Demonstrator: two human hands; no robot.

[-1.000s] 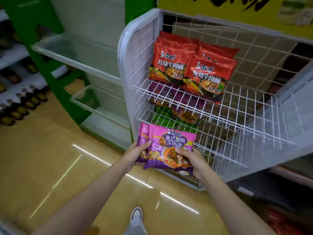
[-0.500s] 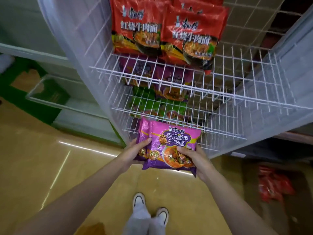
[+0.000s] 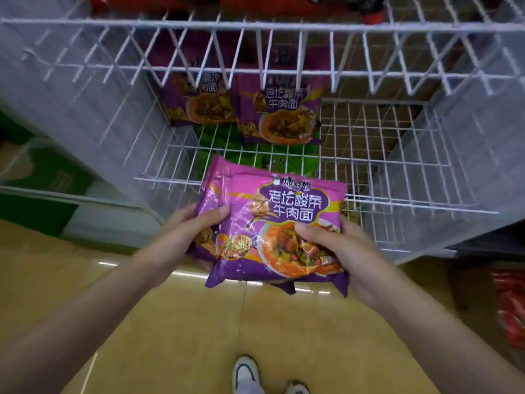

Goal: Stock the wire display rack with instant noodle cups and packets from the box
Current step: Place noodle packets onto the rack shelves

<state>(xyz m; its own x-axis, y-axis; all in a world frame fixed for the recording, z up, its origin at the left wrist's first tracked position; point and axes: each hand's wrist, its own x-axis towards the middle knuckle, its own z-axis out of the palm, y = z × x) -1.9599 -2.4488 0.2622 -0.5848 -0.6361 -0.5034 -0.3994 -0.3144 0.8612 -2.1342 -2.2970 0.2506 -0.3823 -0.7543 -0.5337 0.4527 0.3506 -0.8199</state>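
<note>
A tan shop floor (image 3: 176, 322) with a glossy sheen runs beneath a white wire display rack (image 3: 369, 177), green shelving (image 3: 37, 200) standing to its left. Both hands hold a small stack of purple noodle packets (image 3: 284, 211) just in front of the rack's lower shelf edge. The left hand (image 3: 181, 237) has its grip closed on the stack's left side, thumb on top; the right hand (image 3: 341, 251) has its grip closed on the right side, thumb pressed on the printed bowl. More purple packets (image 3: 284, 115) stand on the shelf behind the wire front, green packets (image 3: 227, 137) below them. Red packets (image 3: 508, 302) show blurred at the right edge. A white shoe (image 3: 245, 375) is visible below.
</note>
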